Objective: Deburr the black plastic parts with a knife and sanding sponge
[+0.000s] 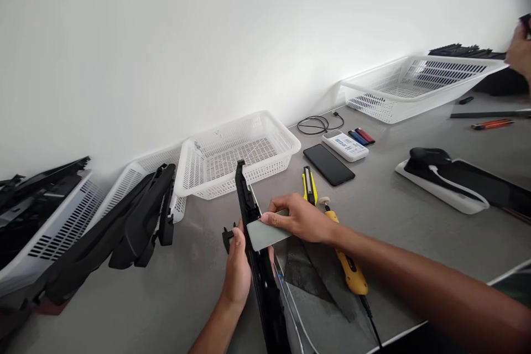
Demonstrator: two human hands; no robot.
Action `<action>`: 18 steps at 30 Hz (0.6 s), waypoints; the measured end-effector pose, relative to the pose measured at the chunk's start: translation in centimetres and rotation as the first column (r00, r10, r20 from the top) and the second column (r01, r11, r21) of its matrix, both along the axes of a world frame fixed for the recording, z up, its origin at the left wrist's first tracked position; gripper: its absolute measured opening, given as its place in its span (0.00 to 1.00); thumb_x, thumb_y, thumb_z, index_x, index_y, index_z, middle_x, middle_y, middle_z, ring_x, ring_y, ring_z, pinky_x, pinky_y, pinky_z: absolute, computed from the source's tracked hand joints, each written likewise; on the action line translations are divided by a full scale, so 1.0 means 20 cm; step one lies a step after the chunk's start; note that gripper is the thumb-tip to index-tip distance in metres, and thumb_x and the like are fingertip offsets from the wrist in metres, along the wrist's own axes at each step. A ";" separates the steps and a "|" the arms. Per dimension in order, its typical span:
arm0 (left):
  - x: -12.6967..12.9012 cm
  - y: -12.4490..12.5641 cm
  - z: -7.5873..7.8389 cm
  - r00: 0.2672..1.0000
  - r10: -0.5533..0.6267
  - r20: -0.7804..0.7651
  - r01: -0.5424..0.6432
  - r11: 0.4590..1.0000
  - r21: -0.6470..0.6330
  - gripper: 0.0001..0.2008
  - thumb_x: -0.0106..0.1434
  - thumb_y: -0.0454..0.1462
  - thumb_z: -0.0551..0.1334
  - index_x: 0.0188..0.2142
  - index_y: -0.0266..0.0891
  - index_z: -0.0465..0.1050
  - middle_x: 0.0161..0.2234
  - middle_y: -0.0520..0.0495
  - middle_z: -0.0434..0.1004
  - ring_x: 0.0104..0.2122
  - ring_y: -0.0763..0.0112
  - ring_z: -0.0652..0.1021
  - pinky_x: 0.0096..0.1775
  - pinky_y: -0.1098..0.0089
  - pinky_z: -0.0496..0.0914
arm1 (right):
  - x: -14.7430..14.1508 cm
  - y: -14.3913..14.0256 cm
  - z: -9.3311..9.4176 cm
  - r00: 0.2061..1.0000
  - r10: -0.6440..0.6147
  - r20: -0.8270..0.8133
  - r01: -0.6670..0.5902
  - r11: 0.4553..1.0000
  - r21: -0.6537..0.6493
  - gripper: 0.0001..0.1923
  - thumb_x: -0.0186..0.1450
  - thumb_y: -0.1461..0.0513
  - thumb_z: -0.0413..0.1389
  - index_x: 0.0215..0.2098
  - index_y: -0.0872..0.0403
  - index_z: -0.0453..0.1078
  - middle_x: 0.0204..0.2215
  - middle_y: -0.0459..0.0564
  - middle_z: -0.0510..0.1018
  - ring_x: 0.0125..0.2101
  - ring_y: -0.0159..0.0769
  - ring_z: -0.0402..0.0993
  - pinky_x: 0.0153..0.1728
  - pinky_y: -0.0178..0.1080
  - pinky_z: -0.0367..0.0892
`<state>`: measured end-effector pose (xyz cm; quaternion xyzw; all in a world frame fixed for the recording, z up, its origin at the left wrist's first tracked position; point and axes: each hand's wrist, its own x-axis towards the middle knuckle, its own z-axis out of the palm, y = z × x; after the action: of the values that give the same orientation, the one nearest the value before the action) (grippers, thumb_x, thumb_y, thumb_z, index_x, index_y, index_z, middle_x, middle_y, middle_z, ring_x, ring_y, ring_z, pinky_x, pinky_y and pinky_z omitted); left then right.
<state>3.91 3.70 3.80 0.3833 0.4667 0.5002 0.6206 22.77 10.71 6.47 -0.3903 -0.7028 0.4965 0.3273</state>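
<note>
At the far left we see black parts (37,204) piled in a white basket (62,232), and more black trim (136,221) leaning against a second basket beside it. An empty white basket (240,155) stands behind, by the wall.

Our left hand (238,265) comes up from the lower edge, forearm nearly vertical, fingers wrapped and clamped around a long black strip (257,254) that runs from the bottom of the view up toward the empty basket. Our right arm reaches in from the lower right, lying low across the desk (394,215), wrist bent inward. The right hand (296,218) pinches a grey card (265,235) between thumb and fingertips, its edge pressed to the strip just above the left hand.

Under the right wrist lie a dark mesh sheet (315,271) and a yellow tool (350,271); a yellow knife (309,185) sits just behind the knuckles. Further right are a phone (328,164), a white box (345,145), a coiled cable (319,123), a black-and-white part (448,180) and a big basket (418,86). Another person's hand (520,52) shows at the right edge.
</note>
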 end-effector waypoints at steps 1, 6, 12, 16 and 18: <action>0.01 0.00 0.00 0.999 -0.050 0.020 0.051 0.999 -0.010 0.38 0.69 0.66 0.54 0.58 0.37 0.73 0.37 0.42 0.83 0.35 0.58 0.82 0.31 0.66 0.73 | 0.00 0.01 -0.01 0.999 -0.043 0.009 0.042 0.999 0.020 0.23 0.71 0.45 0.58 0.30 0.54 0.74 0.28 0.47 0.77 0.31 0.36 0.70 0.32 0.37 0.60; 0.03 -0.02 0.03 0.955 -0.263 -0.134 0.267 0.964 0.012 0.20 0.71 0.52 0.64 0.49 0.39 0.74 0.33 0.47 0.81 0.32 0.66 0.78 0.34 0.69 0.72 | 0.04 0.08 -0.04 0.967 -0.248 -0.051 0.252 0.964 0.082 0.27 0.72 0.41 0.52 0.27 0.53 0.67 0.24 0.44 0.68 0.28 0.34 0.63 0.31 0.37 0.58; 0.05 -0.04 0.01 0.959 -0.259 -0.117 0.263 0.965 0.018 0.14 0.74 0.50 0.59 0.48 0.44 0.69 0.32 0.55 0.73 0.21 0.76 0.74 0.25 0.72 0.70 | 0.12 0.13 0.01 0.957 -0.289 0.010 0.287 0.955 0.071 0.28 0.67 0.40 0.58 0.26 0.54 0.70 0.23 0.44 0.69 0.27 0.33 0.62 0.29 0.37 0.56; 0.06 -0.03 0.00 0.964 -0.236 -0.125 0.244 0.969 0.045 0.13 0.75 0.50 0.58 0.47 0.44 0.67 0.31 0.56 0.72 0.20 0.78 0.71 0.23 0.74 0.68 | 0.11 0.12 0.01 0.969 -0.248 -0.022 0.249 0.962 0.112 0.27 0.70 0.41 0.55 0.28 0.54 0.71 0.25 0.45 0.72 0.28 0.35 0.65 0.31 0.37 0.59; 0.06 -0.03 0.00 0.964 -0.233 -0.128 0.241 0.969 0.049 0.14 0.75 0.50 0.59 0.49 0.44 0.67 0.31 0.56 0.72 0.20 0.79 0.71 0.23 0.74 0.67 | 0.10 0.12 0.00 0.975 -0.219 0.044 0.213 0.971 0.111 0.28 0.69 0.41 0.55 0.27 0.54 0.71 0.24 0.45 0.71 0.28 0.35 0.64 0.30 0.37 0.57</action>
<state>5.12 3.11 3.78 0.4857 0.4379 0.4130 0.6338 24.71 13.08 6.52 -0.4607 -0.6902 0.4090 0.3797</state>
